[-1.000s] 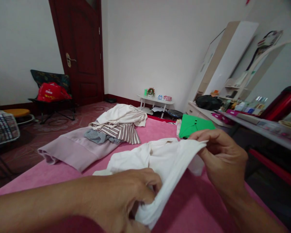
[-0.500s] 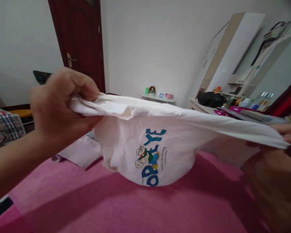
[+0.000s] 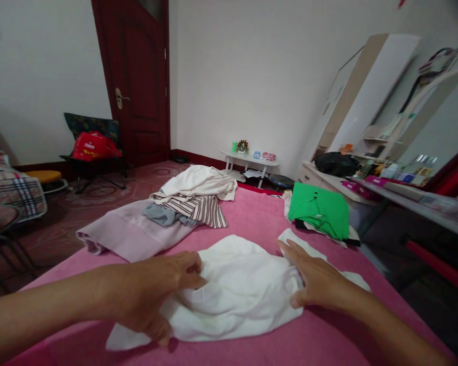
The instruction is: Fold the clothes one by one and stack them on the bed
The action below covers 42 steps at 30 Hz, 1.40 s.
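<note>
A white T-shirt [image 3: 240, 284] lies crumpled on the pink bed cover [image 3: 259, 218] right in front of me, its print out of sight. My left hand [image 3: 152, 290] rests over the shirt's left side, thumb and fingers apart and curving down towards the cloth. At the right side of the shirt, my right hand [image 3: 316, 277] touches the cloth with its fingers stretched out and its thumb spread. Neither hand grips the fabric. Parts of the shirt stick out beyond the right hand and below the left one.
A heap of clothes lies at the far left: a cream garment [image 3: 202, 180], a striped one [image 3: 198, 206] and a pale pink one [image 3: 125, 229]. Green folded clothing [image 3: 318, 208] tops a stack at the far right. A cluttered desk [image 3: 412, 193] stands along the right.
The white T-shirt, held up stretched between both hands earlier, now lies on the bed. Both hands have come down and loosened. The clothes heaps have come into view.
</note>
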Motion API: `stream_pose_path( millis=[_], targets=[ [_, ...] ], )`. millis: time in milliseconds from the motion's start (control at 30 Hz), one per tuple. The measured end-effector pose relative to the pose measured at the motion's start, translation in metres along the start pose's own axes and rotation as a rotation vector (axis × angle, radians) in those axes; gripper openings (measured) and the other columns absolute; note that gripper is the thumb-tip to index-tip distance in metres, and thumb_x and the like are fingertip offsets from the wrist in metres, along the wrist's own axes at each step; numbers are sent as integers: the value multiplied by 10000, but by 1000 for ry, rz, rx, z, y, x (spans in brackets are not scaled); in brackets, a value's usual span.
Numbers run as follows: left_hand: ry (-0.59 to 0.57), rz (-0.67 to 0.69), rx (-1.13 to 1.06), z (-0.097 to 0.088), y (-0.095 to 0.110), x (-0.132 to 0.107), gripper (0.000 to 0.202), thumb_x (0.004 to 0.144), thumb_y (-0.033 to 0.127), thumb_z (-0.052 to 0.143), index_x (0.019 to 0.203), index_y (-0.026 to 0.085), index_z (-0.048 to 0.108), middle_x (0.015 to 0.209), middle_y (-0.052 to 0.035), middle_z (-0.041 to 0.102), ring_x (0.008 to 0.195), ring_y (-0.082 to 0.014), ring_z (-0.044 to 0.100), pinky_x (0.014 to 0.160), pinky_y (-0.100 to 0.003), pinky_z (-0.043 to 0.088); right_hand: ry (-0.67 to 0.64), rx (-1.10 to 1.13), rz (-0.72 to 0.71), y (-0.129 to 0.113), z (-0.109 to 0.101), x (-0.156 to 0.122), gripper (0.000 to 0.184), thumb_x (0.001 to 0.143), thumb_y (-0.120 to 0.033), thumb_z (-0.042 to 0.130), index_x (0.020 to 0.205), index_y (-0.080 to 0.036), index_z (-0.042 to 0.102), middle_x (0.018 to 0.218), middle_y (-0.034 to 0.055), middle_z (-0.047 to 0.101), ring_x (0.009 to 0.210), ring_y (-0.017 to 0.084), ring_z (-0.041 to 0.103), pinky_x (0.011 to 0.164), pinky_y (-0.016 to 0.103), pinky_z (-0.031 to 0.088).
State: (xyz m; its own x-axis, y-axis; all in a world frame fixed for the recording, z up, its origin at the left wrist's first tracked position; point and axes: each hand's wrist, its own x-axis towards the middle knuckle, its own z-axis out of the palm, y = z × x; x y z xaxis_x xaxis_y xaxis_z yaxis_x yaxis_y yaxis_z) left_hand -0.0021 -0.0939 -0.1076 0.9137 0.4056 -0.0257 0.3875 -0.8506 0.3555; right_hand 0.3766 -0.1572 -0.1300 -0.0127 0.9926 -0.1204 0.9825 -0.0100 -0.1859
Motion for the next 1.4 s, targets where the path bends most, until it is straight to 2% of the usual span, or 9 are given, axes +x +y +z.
stream_pose_path(
  millis=[167, 267, 400, 567, 633, 800, 967, 1133, 1400],
  targets=[
    [30, -176, 13, 34, -2, -3, 1107, 549, 227, 768, 1477, 363, 180, 1535, -130, 220, 1264, -367, 441, 990, -457, 424, -71, 40, -32, -5, -9, 16, 787, 397, -319, 830, 1162, -264, 655, 1122, 81, 676, 1025, 325, 618, 831, 362, 457],
    [57, -244, -64, 39, 5, -2, 871, 593, 155, 667, 1399, 288, 365, 1346, -123, 513, 1083, -314, 591, 880, -401, 495, -116, 69, -130, -18, -21, 17, 279, 493, -205, 758, 764, -266, 732, 722, -16, 707, 691, 223, 658, 588, 270, 425],
    [164, -183, -202, 5, 4, 1, 481, 643, 137, 586, 1108, 255, 611, 926, 2, 697, 793, -192, 656, 673, -236, 503, -143, -35, -250, -40, -67, 40, 96, 562, -146, 695, 610, -228, 687, 578, -24, 643, 550, 175, 601, 486, 242, 356],
    [843, -325, 128, -88, -21, 3, 405, 765, 312, 598, 1155, 203, 606, 1040, -14, 676, 882, -185, 626, 771, -249, 466, 727, 87, -241, -59, -150, 113, 194, 719, -205, 616, 901, -191, 685, 876, 60, 655, 745, 213, 624, 652, 320, 497],
    [875, -463, 301, -113, -39, 3, 445, 809, 394, 565, 1210, 200, 582, 1078, -34, 665, 914, -208, 608, 791, -280, 452, 1003, 159, -269, -61, -157, 135, 354, 768, -130, 501, 1093, -197, 622, 1080, 92, 602, 873, 211, 618, 750, 352, 516],
    [466, -611, 531, -107, -84, 5, 490, 773, 600, 557, 1073, 234, 685, 1116, -85, 659, 1029, -316, 559, 871, -419, 407, 896, 27, -338, -37, -82, 146, 447, 721, -106, 535, 1154, -204, 586, 1291, 105, 475, 1114, 259, 542, 933, 412, 473],
    [635, -519, 651, -79, -98, 31, 563, 823, 536, 525, 1298, 233, 531, 1348, -120, 492, 1196, -321, 455, 967, -449, 355, 496, -132, -153, 28, -2, 138, 354, 771, -131, 531, 1109, -172, 626, 1322, 126, 458, 1184, 250, 510, 1000, 377, 420],
    [516, -347, 616, -75, -114, 73, 545, 800, 569, 533, 1279, 311, 556, 1441, -72, 404, 1327, -325, 326, 1058, -473, 269, 372, -260, 116, 72, 2, 127, 337, 798, -177, 542, 1122, -179, 632, 1373, 139, 418, 1102, 265, 568, 908, 362, 464],
    [416, -476, 74, -81, -194, 77, 536, 785, 572, 529, 1256, 325, 596, 1275, -40, 606, 1136, -283, 571, 982, -392, 415, 528, -305, 642, 158, -15, 104, 630, 829, -338, 559, 1400, -174, 351, 1419, 236, 325, 1022, 344, 610, 782, 421, 494]
  ],
)
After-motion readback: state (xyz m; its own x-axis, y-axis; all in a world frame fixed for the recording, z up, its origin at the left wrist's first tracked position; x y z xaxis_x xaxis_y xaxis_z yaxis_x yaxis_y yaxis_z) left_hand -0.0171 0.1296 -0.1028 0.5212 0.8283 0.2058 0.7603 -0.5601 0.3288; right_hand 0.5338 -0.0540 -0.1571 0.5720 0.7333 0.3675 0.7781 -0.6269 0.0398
